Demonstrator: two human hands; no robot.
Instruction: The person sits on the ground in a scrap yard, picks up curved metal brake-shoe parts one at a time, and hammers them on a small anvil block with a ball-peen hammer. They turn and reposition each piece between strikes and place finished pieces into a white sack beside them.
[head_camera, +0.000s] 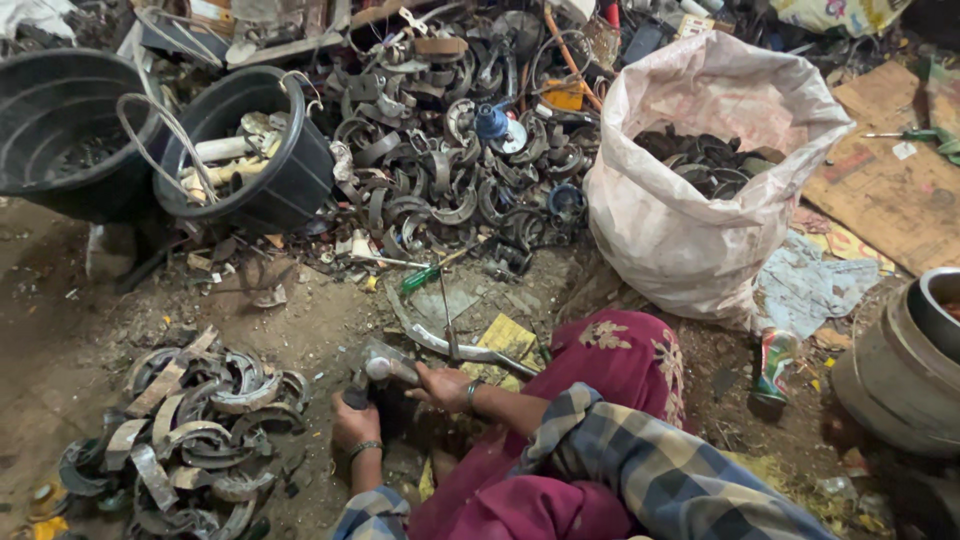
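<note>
My left hand (353, 420) rests low on the ground, gripping a dark curved metal piece (385, 405) that is mostly hidden under it. My right hand (440, 385) is closed on a grey hammer (385, 368), whose head sits just above the piece. A bracelet circles each wrist. A long curved metal bar (450, 345) lies on the dirt just beyond my hands, beside a green-handled screwdriver (425, 277). My plaid sleeve and red patterned cloth fill the bottom middle.
A pile of curved metal shoes (190, 430) lies at my left. A big heap of similar parts (450, 170) is ahead, beside a white sack (680, 210) holding more. Two black tubs (290, 180) (60, 130) stand at top left. A metal drum (900, 370) stands right.
</note>
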